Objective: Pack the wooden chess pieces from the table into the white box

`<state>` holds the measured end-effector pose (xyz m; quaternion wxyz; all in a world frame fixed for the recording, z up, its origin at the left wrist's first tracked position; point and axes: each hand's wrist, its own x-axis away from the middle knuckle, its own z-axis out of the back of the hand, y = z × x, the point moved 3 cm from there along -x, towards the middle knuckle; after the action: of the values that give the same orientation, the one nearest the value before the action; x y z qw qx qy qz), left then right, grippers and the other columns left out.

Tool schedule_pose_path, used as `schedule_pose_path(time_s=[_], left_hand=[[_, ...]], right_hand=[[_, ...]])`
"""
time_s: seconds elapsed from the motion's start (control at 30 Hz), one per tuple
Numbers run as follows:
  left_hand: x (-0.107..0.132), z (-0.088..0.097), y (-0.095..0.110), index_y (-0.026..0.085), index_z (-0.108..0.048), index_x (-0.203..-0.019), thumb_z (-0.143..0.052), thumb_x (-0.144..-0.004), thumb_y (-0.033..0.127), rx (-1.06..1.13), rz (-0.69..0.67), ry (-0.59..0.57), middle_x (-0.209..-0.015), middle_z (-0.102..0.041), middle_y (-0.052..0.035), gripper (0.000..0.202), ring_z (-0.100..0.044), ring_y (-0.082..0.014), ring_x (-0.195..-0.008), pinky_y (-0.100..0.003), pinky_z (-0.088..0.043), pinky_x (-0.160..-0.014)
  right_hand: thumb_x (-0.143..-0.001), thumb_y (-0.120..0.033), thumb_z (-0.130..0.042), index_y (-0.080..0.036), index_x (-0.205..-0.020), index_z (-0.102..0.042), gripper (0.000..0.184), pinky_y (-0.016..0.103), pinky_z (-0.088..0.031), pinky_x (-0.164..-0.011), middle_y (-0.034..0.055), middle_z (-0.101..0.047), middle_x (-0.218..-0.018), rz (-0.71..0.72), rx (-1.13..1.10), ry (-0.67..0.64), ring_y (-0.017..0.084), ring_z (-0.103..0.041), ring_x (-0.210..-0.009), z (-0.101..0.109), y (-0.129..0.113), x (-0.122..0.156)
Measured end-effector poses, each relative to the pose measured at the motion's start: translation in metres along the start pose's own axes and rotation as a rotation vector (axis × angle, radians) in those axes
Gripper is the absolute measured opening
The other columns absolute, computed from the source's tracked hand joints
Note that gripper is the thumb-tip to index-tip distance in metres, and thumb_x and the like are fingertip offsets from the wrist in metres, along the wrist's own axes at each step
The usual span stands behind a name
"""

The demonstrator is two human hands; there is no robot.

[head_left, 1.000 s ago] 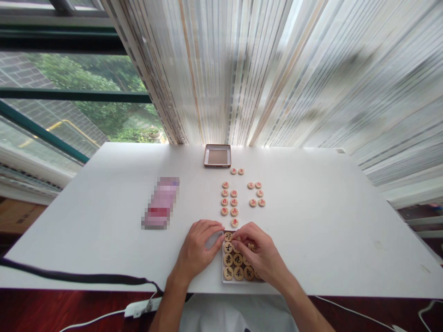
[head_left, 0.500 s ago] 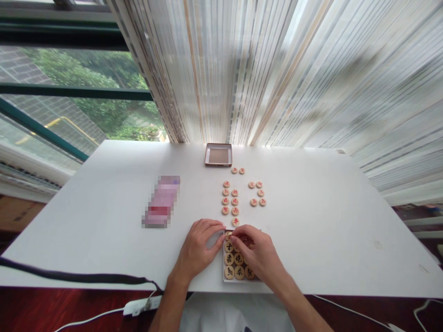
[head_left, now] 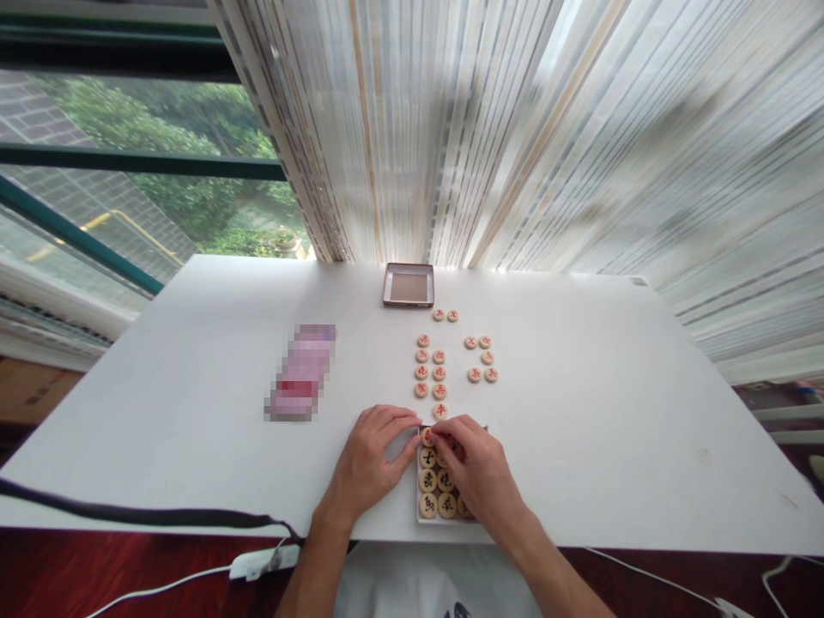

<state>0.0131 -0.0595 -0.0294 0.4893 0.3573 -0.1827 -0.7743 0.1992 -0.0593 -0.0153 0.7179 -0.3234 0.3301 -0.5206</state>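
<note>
A shallow box [head_left: 418, 493] at the table's front edge holds rows of round wooden Chinese chess pieces, with black characters such as the one on this piece [head_left: 428, 480]. At the box's far left corner my left hand [head_left: 377, 446] grips the edge between thumb and fingertips. My right hand [head_left: 480, 463] reaches over the box, its thumb and fingers pinched on a red-marked chess piece [head_left: 427, 436] in the far left corner. That hand hides the box's right part. Just beyond the box, several red-marked chess pieces [head_left: 439, 373] lie face up in two columns.
More red pieces [head_left: 475, 375] lie to the right, and two [head_left: 452, 316] farther back near an open box lid [head_left: 412, 290]. A blurred-out pinkish object [head_left: 301, 373] lies on the white table [head_left: 598, 412] at left. A black strap [head_left: 160, 513] crosses the front left edge.
The red-marked piece in the box's far left corner now shows its face more clearly under my right fingertips. Both hands stay nearly in place; the view has shifted slightly.
</note>
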Motion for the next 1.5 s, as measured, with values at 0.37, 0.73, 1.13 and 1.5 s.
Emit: schedule_pose_path(time_s=[0.37,0.73,1.13,1.5], left_hand=[[-0.002,0.000,0.001,0.025,-0.069,-0.113,-0.065,-0.096,0.023,0.008,0.003,-0.009,-0.113,-0.073,-0.0062,0.018,-0.066,-0.0238,-0.108,-0.044,-0.053,-0.096],[-0.002,0.002,0.004,0.027,-0.069,-0.116,-0.067,-0.093,0.023,-0.008,-0.017,-0.010,-0.115,-0.073,-0.0057,0.023,-0.066,-0.0242,-0.110,-0.044,-0.053,-0.097],[-0.001,0.004,0.005,0.026,-0.068,-0.117,-0.069,-0.092,0.026,-0.008,-0.007,-0.041,-0.117,-0.071,-0.0064,0.025,-0.064,-0.0251,-0.112,-0.044,-0.051,-0.098],[-0.003,0.001,0.006,0.030,-0.069,-0.115,-0.072,-0.090,0.025,0.000,-0.001,-0.067,-0.121,-0.070,-0.0029,0.026,-0.062,-0.0239,-0.115,-0.045,-0.047,-0.102]], right_hand=[[-0.097,-0.019,-0.062,-0.027,-0.104,-0.071,0.013,0.035,-0.060,-0.080,0.0058,-0.071,-0.099,0.062,0.063,-0.073,0.022,-0.071,-0.089,0.005,-0.005,0.006],[-0.098,-0.020,-0.061,-0.026,-0.104,-0.071,0.014,0.035,-0.060,-0.080,0.0060,-0.070,-0.099,0.065,0.058,-0.056,0.022,-0.071,-0.089,0.003,-0.003,0.006],[-0.098,-0.015,-0.060,-0.026,-0.106,-0.070,0.017,0.036,-0.058,-0.083,0.0056,-0.070,-0.102,0.041,0.033,-0.076,0.022,-0.069,-0.092,0.003,0.001,0.009],[-0.098,-0.013,-0.060,-0.026,-0.109,-0.071,0.020,0.034,-0.059,-0.083,0.0054,-0.071,-0.103,0.088,0.027,-0.046,0.021,-0.070,-0.093,-0.001,0.007,0.009]])
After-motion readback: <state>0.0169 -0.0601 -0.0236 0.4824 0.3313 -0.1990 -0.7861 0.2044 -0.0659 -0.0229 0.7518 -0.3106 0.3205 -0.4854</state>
